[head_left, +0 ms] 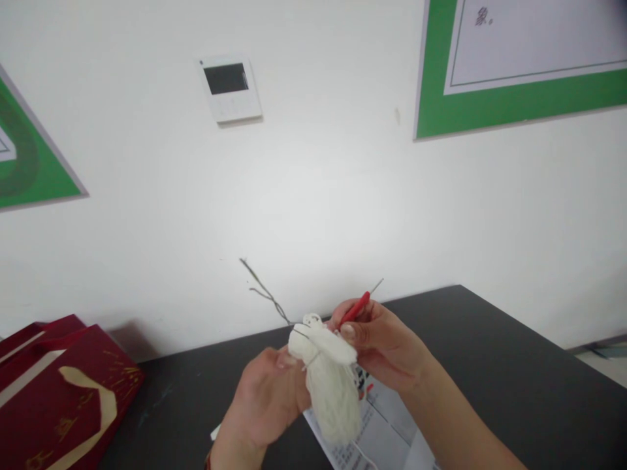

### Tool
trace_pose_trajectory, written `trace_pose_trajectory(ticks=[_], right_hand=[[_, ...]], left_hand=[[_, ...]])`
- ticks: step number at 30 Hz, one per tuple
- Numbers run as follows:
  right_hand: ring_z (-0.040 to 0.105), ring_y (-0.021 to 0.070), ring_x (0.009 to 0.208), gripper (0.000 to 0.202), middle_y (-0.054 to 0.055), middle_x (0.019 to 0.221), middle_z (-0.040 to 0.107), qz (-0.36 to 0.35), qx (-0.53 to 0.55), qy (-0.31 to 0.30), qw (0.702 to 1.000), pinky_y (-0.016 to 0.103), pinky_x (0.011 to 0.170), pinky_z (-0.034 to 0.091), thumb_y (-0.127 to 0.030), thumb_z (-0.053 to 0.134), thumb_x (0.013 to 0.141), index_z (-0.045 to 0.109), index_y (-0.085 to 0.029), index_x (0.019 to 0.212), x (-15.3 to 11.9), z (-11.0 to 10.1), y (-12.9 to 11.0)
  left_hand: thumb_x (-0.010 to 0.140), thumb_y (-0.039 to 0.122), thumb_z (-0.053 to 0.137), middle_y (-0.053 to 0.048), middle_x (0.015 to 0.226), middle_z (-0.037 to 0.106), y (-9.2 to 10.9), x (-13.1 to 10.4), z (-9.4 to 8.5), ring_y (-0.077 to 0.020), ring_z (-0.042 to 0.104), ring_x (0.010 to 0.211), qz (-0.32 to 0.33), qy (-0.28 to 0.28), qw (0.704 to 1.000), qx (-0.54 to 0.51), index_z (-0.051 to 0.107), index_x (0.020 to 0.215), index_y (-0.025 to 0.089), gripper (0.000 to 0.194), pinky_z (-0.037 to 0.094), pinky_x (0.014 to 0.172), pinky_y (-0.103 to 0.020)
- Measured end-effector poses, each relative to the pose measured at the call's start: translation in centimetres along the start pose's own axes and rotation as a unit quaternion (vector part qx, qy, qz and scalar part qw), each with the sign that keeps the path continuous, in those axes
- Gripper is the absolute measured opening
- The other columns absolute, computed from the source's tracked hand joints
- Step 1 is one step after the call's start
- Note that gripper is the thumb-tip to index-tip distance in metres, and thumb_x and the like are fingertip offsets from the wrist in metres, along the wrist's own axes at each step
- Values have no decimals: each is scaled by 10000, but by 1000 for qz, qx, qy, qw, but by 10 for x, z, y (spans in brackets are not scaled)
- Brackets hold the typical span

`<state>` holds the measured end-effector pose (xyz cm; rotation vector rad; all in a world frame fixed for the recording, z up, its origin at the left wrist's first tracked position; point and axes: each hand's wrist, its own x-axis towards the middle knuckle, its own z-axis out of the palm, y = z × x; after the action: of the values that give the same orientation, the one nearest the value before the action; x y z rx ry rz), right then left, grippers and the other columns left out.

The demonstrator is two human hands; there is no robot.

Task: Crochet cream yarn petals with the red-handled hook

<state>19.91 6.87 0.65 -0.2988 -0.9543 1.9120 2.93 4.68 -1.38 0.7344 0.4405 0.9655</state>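
A bundle of white yarn [336, 398] hangs between my hands, tied near its top, with a rounded white piece over it. Dark twisted strands [267, 294] stick out of its top toward the upper left. My left hand [269, 391] has its fingers wrapped round the left side of the bundle; some fingertips are hidden behind it. My right hand [382, 339] is closed round a red-handled tool [356, 308] with a thin metal shaft pointing up and right. Its fingers also touch the right side of the white yarn.
Printed paper [385, 424] lies on the black table [465, 352] below the yarn. Dark red bags [53, 398] with cream ribbon stand at the left. Behind is a white wall with a small panel [230, 88] and green-bordered boards [519, 98].
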Motion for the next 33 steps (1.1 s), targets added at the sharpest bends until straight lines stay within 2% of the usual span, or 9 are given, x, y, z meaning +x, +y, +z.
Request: trace_pose_trajectory(ticks=[5,8,10,14,18,22,24,28,33], right_hand=[[627,109,610,245,30,657,718,17,-29,-42,999,223,615,476,-267,935,529,779,-128,657,-4,10,4],[599,95,515,247,22,571,696,30,-45,-81,995,241,607,501,-259,942,511,778,-116,628,-13,8,-5],[602,88,491,220,15,566,712,18,-46,-89,995,288,713,542,-250,935,527,777,-132,625,-19,0,-16],[679,124,622,126,16,628,745,-15,-18,-78,997,359,890,522,-216,882,644,772,-169,682,-22,-18,-31],[660,102,618,125,-1,649,743,-16,18,-70,997,254,731,530,-207,873,656,777,-173,729,-9,-14,-19],[652,106,626,152,12,681,735,1,34,-87,996,238,675,512,-212,890,615,779,-151,700,-1,3,-5],[658,109,645,143,11,680,739,-9,40,-84,996,240,699,509,-212,886,622,780,-162,704,-4,5,-5],[645,103,601,62,-7,632,725,-29,49,-62,996,274,760,523,-215,832,705,773,-197,710,-12,2,-13],[662,136,672,104,3,647,718,-11,36,-56,998,339,831,533,-204,867,660,774,-198,705,-14,5,-16]], left_hand=[[683,68,681,-43,767,718,-8,-1,-4,-219,667,723,-2,-31,999,-8,713,923,188,271,486,580,-275],[686,165,637,-51,822,689,-5,4,-15,-167,628,646,-16,-64,997,-43,698,934,177,256,437,471,-207],[677,250,585,-73,840,667,1,7,-24,-128,570,527,-39,-95,993,-59,693,956,157,314,390,385,-180],[737,295,482,-63,636,616,7,7,-33,-116,481,360,-62,-154,984,-61,691,1006,152,370,399,301,-202],[804,303,412,-96,592,653,-1,5,-29,-168,558,369,-47,-174,981,-66,669,1138,157,446,485,340,-270],[816,291,399,-81,631,678,-7,6,-25,-186,603,420,-28,-161,983,-80,561,1323,200,541,482,361,-245],[778,277,427,-81,610,671,-6,6,-25,-184,594,409,-36,-161,983,-81,588,1289,169,546,475,354,-242],[723,255,447,-115,568,661,-2,6,-26,-187,566,379,-60,-164,982,-67,690,1013,101,409,484,346,-279],[718,266,472,-71,552,630,-4,5,-28,-167,543,394,-52,-153,985,-64,670,999,93,386,438,352,-237]])
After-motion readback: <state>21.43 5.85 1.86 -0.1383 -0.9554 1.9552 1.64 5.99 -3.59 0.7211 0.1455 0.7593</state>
